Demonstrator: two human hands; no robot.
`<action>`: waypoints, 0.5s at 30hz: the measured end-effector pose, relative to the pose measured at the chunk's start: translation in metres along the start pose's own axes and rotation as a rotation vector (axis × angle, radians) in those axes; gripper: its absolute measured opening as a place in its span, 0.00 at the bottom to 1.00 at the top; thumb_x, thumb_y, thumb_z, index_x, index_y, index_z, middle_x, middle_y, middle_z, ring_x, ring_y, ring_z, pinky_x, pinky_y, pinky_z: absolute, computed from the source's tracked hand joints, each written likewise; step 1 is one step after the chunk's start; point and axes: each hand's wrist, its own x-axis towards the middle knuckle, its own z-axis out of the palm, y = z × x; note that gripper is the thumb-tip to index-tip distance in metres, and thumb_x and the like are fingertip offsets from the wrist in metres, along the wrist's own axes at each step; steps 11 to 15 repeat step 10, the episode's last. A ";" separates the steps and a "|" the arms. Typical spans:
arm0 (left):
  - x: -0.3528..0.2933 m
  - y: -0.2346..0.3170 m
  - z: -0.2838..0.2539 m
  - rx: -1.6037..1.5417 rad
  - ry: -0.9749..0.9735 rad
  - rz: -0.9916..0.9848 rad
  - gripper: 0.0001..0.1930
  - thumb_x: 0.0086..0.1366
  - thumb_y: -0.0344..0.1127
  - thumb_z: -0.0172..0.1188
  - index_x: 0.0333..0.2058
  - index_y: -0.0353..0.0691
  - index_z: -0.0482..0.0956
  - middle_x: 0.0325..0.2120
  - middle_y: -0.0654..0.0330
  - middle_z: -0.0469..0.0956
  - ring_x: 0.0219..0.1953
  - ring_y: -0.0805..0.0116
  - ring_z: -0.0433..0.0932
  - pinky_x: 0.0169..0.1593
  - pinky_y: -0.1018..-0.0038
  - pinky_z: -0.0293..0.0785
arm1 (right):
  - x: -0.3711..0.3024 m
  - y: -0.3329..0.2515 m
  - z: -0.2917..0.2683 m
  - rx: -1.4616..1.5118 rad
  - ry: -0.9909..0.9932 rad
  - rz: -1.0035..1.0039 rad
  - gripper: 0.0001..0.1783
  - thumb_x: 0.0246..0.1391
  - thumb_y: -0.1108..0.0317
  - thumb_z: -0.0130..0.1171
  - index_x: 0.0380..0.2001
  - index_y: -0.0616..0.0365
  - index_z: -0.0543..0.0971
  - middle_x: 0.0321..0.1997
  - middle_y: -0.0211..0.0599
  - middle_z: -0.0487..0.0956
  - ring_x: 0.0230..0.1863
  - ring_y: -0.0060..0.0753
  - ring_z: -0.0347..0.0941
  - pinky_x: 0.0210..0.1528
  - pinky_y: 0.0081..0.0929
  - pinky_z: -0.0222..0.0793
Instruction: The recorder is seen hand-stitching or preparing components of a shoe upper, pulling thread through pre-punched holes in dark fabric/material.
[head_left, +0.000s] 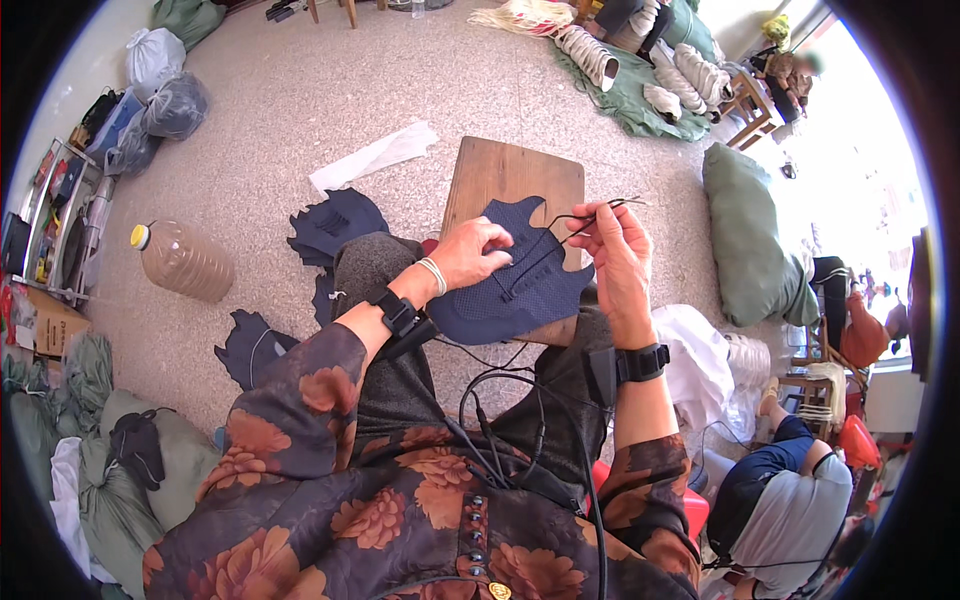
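Note:
A dark blue fabric piece (515, 300), dotted in texture and shaped like a flat shoe upper, lies over my lap and the near end of a wooden bench (515, 170). Black cord (562, 238) runs from the slits at its middle up to my right hand (618, 250), whose thumb and fingers pinch it near its loose ends. Over the left part of the fabric hovers or rests my left hand (468, 255), fingers bent and thumb apart, with nothing visible between them. Whether its fingertips touch the fabric cannot be made out.
Similar dark blue pieces (335, 225) lie left of the bench, near a white strip (375, 155) on the floor. A large plastic jug (185, 260) stands farther left. A green sack (755, 235) lies right. Black cables (500, 400) cross my lap. Another person (790, 500) sits lower right.

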 end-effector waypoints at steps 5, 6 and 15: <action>0.015 0.024 0.012 -0.088 0.071 0.213 0.26 0.58 0.35 0.66 0.54 0.33 0.73 0.49 0.53 0.78 0.50 0.64 0.78 0.57 0.68 0.71 | -0.003 0.000 0.014 0.059 -0.087 0.003 0.13 0.68 0.61 0.53 0.40 0.61 0.78 0.39 0.37 0.81 0.37 0.24 0.79 0.39 0.21 0.77; 0.021 0.029 0.010 -0.137 -0.056 0.225 0.30 0.58 0.35 0.66 0.58 0.32 0.69 0.51 0.52 0.77 0.52 0.64 0.77 0.59 0.68 0.70 | -0.003 0.000 0.012 0.059 -0.084 0.003 0.13 0.68 0.61 0.53 0.40 0.61 0.78 0.39 0.37 0.81 0.37 0.24 0.79 0.39 0.21 0.77; 0.051 0.009 0.012 -0.419 -0.460 -0.077 0.45 0.60 0.42 0.66 0.70 0.39 0.51 0.53 0.50 0.76 0.58 0.66 0.73 0.65 0.68 0.63 | -0.003 0.003 0.012 0.072 -0.076 0.008 0.13 0.67 0.62 0.54 0.41 0.61 0.79 0.39 0.39 0.82 0.36 0.25 0.79 0.40 0.21 0.77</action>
